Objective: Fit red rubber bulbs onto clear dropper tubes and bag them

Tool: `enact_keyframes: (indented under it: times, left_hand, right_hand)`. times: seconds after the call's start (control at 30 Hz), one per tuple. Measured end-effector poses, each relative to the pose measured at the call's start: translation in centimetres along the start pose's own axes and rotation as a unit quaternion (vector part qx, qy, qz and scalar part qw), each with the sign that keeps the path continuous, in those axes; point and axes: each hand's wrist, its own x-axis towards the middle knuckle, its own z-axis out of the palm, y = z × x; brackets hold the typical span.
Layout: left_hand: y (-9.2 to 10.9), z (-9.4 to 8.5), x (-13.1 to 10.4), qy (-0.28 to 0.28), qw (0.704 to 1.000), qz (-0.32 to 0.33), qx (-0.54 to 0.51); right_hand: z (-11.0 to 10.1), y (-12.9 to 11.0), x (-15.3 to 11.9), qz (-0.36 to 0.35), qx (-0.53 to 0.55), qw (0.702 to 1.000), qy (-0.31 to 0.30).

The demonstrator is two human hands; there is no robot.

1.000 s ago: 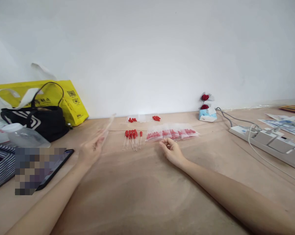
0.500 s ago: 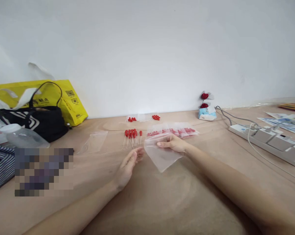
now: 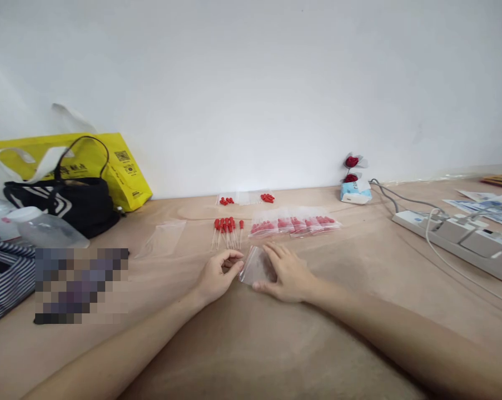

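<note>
A clear zip bag (image 3: 257,266) lies on the table between my hands, its zip edge toward the left. My right hand (image 3: 290,272) rests over the bag's right part, fingers apart. At the zip edge, my left hand (image 3: 220,273) is curled with thumb and index finger close to the bag's corner; whether they pinch it is too small to tell. Just beyond are several red-topped droppers (image 3: 229,226) with thin clear stems. To their right lies an overlapping row of clear bags (image 3: 292,223) with red pieces inside.
Small red pieces (image 3: 267,198) lie on bags near the wall. Another clear bag (image 3: 164,238) is left of the droppers. Yellow bag (image 3: 129,178), black bag (image 3: 84,205) and bottle (image 3: 50,230) stand left. Right are a tissue pack (image 3: 356,192), power strip (image 3: 455,244) and papers (image 3: 484,208).
The clear bag has come down from the air onto the table and turned, with its zip edge now on the left. My right hand has lowered and spread; my left hand has curled at the bag.
</note>
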Motion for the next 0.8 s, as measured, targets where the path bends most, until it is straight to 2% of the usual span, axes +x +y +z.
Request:
enact_keyframes:
  times: [0.17, 0.3, 0.4, 0.5, 0.63, 0.7, 0.8]
  left_hand:
    - [0.2, 0.8, 0.8, -0.018, 0.999, -0.04, 0.019]
    - [-0.1, 1.3, 1.0, 0.0, 1.0, -0.026, 0.014]
    - [0.2, 1.2, 0.7, -0.005, 1.0, -0.004, 0.01]
    - [0.8, 0.3, 0.3, -0.044, 0.996, 0.065, 0.052]
    - [0.9, -1.2, -0.3, -0.123, 0.962, 0.202, 0.138]
    - [0.6, -1.6, -0.5, -0.156, 0.948, 0.233, 0.15]
    - [0.1, -1.6, -0.6, -0.176, 0.937, 0.254, 0.166]
  right_hand:
    - [1.2, 1.2, 0.1, -0.083, 0.004, 0.991, -0.101]
    - [0.6, 2.3, 1.3, -0.155, 0.037, 0.979, -0.126]
    - [0.4, 2.7, 1.7, -0.175, 0.047, 0.973, -0.14]
    - [0.1, 2.9, 1.8, -0.183, 0.055, 0.97, -0.151]
    - [-0.3, 3.0, 1.9, -0.197, 0.068, 0.965, -0.159]
    - [-0.4, 3.0, 1.9, -0.205, 0.072, 0.963, -0.162]
    - [-0.6, 2.9, 1.9, -0.211, 0.092, 0.962, -0.149]
